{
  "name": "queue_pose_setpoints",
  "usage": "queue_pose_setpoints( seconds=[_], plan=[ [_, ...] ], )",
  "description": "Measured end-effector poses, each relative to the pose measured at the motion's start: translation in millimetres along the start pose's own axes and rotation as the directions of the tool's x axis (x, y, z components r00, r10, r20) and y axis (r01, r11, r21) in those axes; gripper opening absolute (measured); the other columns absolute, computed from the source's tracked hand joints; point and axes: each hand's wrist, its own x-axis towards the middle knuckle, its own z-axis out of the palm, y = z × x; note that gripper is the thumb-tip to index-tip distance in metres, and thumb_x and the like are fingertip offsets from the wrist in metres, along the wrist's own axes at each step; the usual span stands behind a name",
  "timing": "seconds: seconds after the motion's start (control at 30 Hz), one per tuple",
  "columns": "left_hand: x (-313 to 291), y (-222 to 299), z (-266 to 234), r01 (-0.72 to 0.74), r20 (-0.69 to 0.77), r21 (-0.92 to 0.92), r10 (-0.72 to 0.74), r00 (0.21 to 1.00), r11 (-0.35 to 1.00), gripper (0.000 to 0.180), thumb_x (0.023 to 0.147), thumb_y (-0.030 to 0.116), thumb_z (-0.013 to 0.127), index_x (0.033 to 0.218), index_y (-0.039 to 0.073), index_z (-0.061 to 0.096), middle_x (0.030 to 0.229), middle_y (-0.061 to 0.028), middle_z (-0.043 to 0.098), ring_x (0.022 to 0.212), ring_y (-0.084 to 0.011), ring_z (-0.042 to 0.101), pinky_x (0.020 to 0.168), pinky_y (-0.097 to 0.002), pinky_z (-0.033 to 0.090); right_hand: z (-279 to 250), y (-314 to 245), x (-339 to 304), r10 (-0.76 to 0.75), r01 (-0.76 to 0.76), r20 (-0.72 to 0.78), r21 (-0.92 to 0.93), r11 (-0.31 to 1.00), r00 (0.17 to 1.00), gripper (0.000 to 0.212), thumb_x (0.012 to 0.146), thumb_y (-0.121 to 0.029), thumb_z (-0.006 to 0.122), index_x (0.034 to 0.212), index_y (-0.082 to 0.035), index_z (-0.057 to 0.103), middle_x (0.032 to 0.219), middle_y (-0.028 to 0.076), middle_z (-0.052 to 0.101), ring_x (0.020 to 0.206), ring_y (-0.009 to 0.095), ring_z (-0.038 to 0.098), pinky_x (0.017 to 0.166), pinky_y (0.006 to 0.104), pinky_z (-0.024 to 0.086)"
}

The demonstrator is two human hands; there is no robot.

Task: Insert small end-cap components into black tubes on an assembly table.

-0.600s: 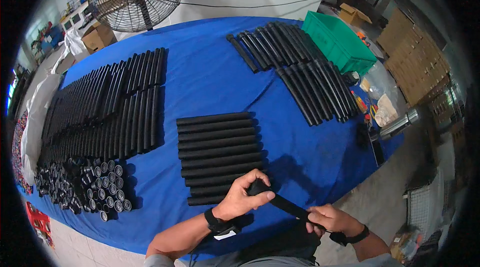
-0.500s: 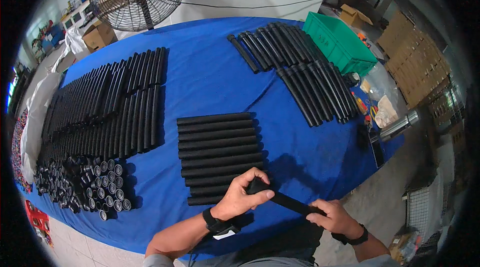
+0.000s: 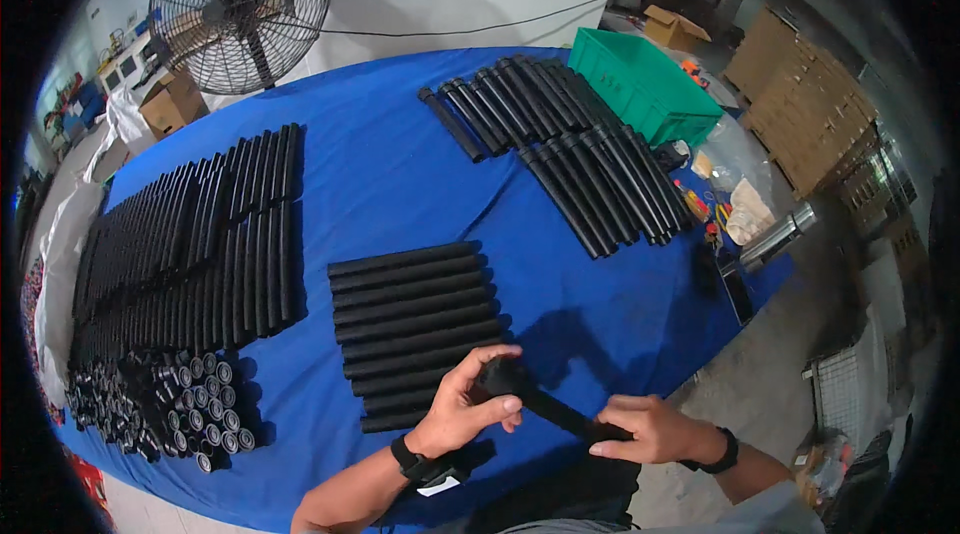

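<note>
- Spanning both hands, a black tube with a thicker head [image 3: 557,410] slants over the near side of the blue cloth [image 3: 370,184].
- The left hand [image 3: 455,421] curls thumb and fingers round the head; the right hand [image 3: 655,431] is closed on the tube's other end.
- An uneven pull or twist from the right could make the head slip in the left fingers.
- If dropped, the tube could roll off the near edge, being apparently round.
- A row of black tubes [image 3: 410,306] lies just beside the left hand; a wrist swing might nudge the nearest askew.
- Farther left, heaped black caps [image 3: 228,397] could scatter if a forearm bumped them.
</note>
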Motion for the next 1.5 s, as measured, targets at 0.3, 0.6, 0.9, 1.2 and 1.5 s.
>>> queue_pose_setpoints(
  seconds=[0.3, 0.6, 0.9, 1.2, 1.5],
  plan=[
    [2.5, -18.9, -1.0, 0.093, 0.265, 0.150, -0.130, 0.956, 0.984, 0.061, 0.090, 0.015, 0.071, 0.143, 0.005, 0.043, 0.113, -0.0140, 0.064, 0.094, -0.0170, 0.063, 0.083, -0.0310, 0.053, -85.5, 90.3, 89.2, -0.063, -0.200, -0.450, -0.512, 0.836, 0.891, 0.031, 0.087, -0.026, 0.067, 0.082, 0.002, 0.054, 0.079, 0.023, 0.057, 0.076, 0.044, 0.058, 0.067, 0.0505, 0.046],
    [1.7, -20.1, 0.6, -0.037, 0.388, 0.301, -0.087, 0.917, 0.953, 0.047, 0.091, 0.022, 0.070, 0.131, 0.002, 0.058, 0.104, -0.0136, 0.068, 0.092, -0.0185, 0.066, 0.082, -0.0301, 0.052, -111.5, 155.0, 185.6, 0.167, -0.469, -0.499, -0.575, 0.671, 0.850, 0.035, 0.086, -0.026, 0.066, 0.089, 0.008, 0.063, 0.092, 0.029, 0.065, 0.091, 0.044, 0.064, 0.083, 0.0501, 0.052],
    [2.8, -19.6, 2.1, -0.051, 0.397, 0.298, -0.075, 0.915, 0.953, 0.048, 0.090, 0.021, 0.071, 0.132, 0.001, 0.058, 0.106, -0.0140, 0.069, 0.090, -0.0165, 0.065, 0.080, -0.0297, 0.052, -123.0, 158.0, 185.1, 0.136, -0.498, -0.558, -0.571, 0.653, 0.819, 0.047, 0.086, -0.029, 0.071, 0.108, 0.009, 0.055, 0.101, 0.030, 0.065, 0.096, 0.045, 0.065, 0.082, 0.0491, 0.055],
    [2.5, -19.7, 0.1, -0.065, 0.418, 0.327, -0.082, 0.905, 0.943, 0.048, 0.090, 0.019, 0.071, 0.132, 0.002, 0.057, 0.106, -0.0134, 0.068, 0.087, -0.0167, 0.065, 0.079, -0.0294, 0.052, -114.0, 168.8, 180.3, 0.112, -0.457, -0.548, -0.549, 0.700, 0.829, 0.055, 0.084, -0.039, 0.072, 0.104, 0.009, 0.053, 0.091, 0.031, 0.065, 0.089, 0.046, 0.066, 0.077, 0.0500, 0.055],
    [8.7, -16.5, 7.0, -0.003, 0.436, 0.340, -0.155, 0.886, 0.940, 0.044, 0.090, 0.016, 0.071, 0.128, -0.001, 0.060, 0.102, -0.0130, 0.068, 0.089, -0.0179, 0.066, 0.079, -0.0293, 0.053, -114.2, 156.5, 158.2, 0.098, -0.522, -0.631, -0.532, 0.667, 0.769, 0.054, 0.084, -0.044, 0.071, 0.100, 0.005, 0.056, 0.095, 0.028, 0.065, 0.090, 0.043, 0.066, 0.075, 0.0487, 0.055]
  ],
)
